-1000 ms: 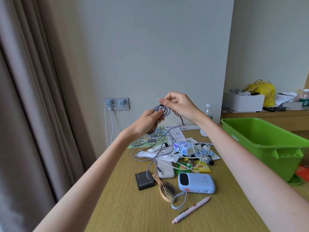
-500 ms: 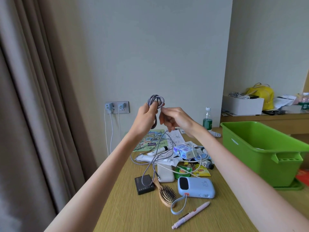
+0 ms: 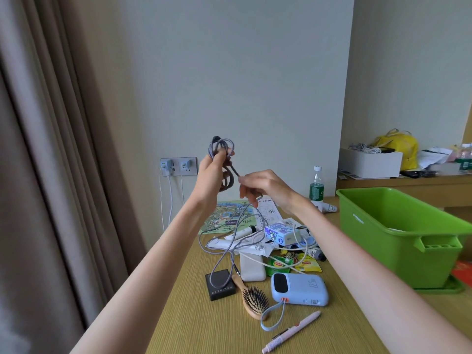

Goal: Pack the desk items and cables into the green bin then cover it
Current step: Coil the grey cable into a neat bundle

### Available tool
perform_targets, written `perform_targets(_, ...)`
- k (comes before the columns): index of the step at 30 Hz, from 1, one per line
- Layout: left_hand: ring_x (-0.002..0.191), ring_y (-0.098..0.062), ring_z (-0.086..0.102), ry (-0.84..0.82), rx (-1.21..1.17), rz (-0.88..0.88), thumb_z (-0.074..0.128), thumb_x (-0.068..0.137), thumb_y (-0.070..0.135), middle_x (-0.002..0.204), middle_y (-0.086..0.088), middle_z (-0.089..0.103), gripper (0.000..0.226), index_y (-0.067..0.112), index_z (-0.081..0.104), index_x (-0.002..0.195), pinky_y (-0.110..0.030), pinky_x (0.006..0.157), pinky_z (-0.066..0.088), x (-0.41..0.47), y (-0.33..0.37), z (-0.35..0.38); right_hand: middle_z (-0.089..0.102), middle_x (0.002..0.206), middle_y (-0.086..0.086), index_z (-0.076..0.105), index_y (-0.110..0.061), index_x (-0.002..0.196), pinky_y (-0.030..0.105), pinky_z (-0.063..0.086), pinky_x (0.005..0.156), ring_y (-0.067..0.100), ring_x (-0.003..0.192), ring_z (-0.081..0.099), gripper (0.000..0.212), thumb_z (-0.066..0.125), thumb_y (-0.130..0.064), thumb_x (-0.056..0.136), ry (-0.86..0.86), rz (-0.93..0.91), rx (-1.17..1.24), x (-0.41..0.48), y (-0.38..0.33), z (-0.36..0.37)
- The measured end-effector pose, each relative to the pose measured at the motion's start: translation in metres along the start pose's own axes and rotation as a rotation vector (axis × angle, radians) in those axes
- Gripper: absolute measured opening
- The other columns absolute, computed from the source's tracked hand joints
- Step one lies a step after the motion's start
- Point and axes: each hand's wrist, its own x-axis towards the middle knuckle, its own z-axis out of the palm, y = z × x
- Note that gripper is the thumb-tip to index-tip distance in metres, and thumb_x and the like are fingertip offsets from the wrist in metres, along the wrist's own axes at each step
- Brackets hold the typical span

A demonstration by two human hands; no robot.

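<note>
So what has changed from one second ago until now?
The left hand lifted the coiled braided cable higher, still gripping it. The right hand left the top of the coil and dropped to its right, now pinching the loose strand. The power bank, hairbrush and green bin stayed put.

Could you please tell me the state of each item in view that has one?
Grey-purple braided cable: partly coiled, rest trailing to desk.
Left hand: grips the coil.
Right hand: pinches the cable's loose strand.
Green plastic bin: uncovered, upright.
Clear plastic water bottle: capped, upright.
Pale wall chargers: plugged in.
</note>
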Motion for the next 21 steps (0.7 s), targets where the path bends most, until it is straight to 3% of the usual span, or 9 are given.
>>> perform_targets(3, 0.071, -0.011, 0.058, -0.034, -0.257, -0.063, 0.042, 0.102, 0.022, 0.078, 0.002, 0.058, 0.023, 0.013, 0.056, 0.085, -0.034, 0.083, 0.055, 0.004, 0.002, -0.01, 0.058, 0.061, 0.01, 0.065, -0.003, 0.069, 0.02, 0.046, 0.073, 0.017, 0.056, 0.053, 0.025, 0.062, -0.014, 0.091, 0.007, 0.053, -0.094, 0.003, 0.006, 0.0)
perform_targets(6, 0.06, -0.009, 0.054, -0.022, -0.278, -0.104, 0.042, 0.103, 0.026, 0.073, 0.003, 0.054, 0.025, 0.015, 0.054, 0.085, -0.036, 0.082, 0.056, 0.007, -0.001, -0.02, 0.063, 0.069, 0.014, 0.066, -0.01, 0.062, 0.037, 0.046, 0.079, 0.023, 0.065, 0.058, 0.026, 0.064, -0.011, 0.088, 0.089, 0.078, -0.181, 0.006, 0.017, 0.001)
perform_targets(8, 0.051, -0.006, 0.05, 0.012, -0.226, -0.128, 0.041, 0.103, 0.032, 0.071, 0.006, 0.05, 0.026, 0.019, 0.052, 0.084, -0.029, 0.065, 0.049, 0.008, -0.002, -0.026, 0.067, 0.075, 0.015, 0.067, -0.016, 0.059, 0.044, 0.048, 0.081, 0.032, 0.077, 0.062, 0.027, 0.066, -0.017, 0.087, 0.178, 0.071, -0.268, 0.007, 0.025, 0.001)
perform_targets(10, 0.044, -0.006, 0.041, 0.054, -0.147, -0.121, 0.039, 0.103, 0.037, 0.069, 0.006, 0.044, 0.029, 0.021, 0.05, 0.082, -0.019, 0.046, 0.032, 0.01, -0.004, -0.032, 0.07, 0.081, 0.01, 0.068, -0.019, 0.059, 0.045, 0.047, 0.088, 0.03, 0.087, 0.063, 0.027, 0.068, -0.027, 0.086, 0.229, 0.101, -0.358, 0.007, 0.031, 0.0)
perform_targets(13, 0.038, -0.004, 0.036, 0.065, 0.001, -0.091, 0.036, 0.103, 0.041, 0.065, 0.004, 0.04, 0.032, 0.02, 0.049, 0.082, -0.015, 0.038, 0.026, 0.011, -0.009, -0.039, 0.072, 0.082, 0.011, 0.07, -0.013, 0.065, 0.045, 0.047, 0.09, 0.03, 0.089, 0.064, 0.029, 0.069, -0.034, 0.084, 0.26, 0.128, -0.364, 0.008, 0.035, -0.002)
perform_targets(16, 0.04, -0.004, 0.034, 0.025, 0.174, -0.041, 0.034, 0.102, 0.045, 0.064, 0.005, 0.039, 0.035, 0.02, 0.05, 0.083, -0.018, 0.041, 0.027, 0.01, -0.016, -0.043, 0.072, 0.084, 0.019, 0.069, -0.006, 0.071, 0.046, 0.047, 0.09, 0.038, 0.091, 0.064, 0.028, 0.07, -0.03, 0.085, 0.26, 0.113, -0.266, 0.009, 0.029, -0.002)
perform_targets(18, 0.047, -0.002, 0.038, 0.013, 0.273, 0.016, 0.035, 0.101, 0.045, 0.07, 0.005, 0.042, 0.034, 0.022, 0.052, 0.083, -0.016, 0.044, 0.031, 0.011, -0.019, -0.046, 0.072, 0.076, 0.016, 0.066, -0.004, 0.072, 0.042, 0.046, 0.091, 0.033, 0.084, 0.067, 0.024, 0.07, -0.024, 0.086, 0.246, 0.106, -0.177, 0.011, 0.023, -0.002)
perform_targets(21, 0.075, -0.01, 0.045, -0.04, 0.41, 0.15, 0.036, 0.103, 0.038, 0.085, -0.002, 0.047, 0.033, 0.017, 0.053, 0.086, -0.022, 0.069, 0.038, 0.013, -0.024, -0.05, 0.057, 0.061, 0.011, 0.061, -0.002, 0.078, 0.038, 0.052, 0.083, 0.019, 0.057, 0.058, 0.016, 0.07, -0.013, 0.085, 0.207, 0.095, -0.029, 0.012, 0.014, -0.003)
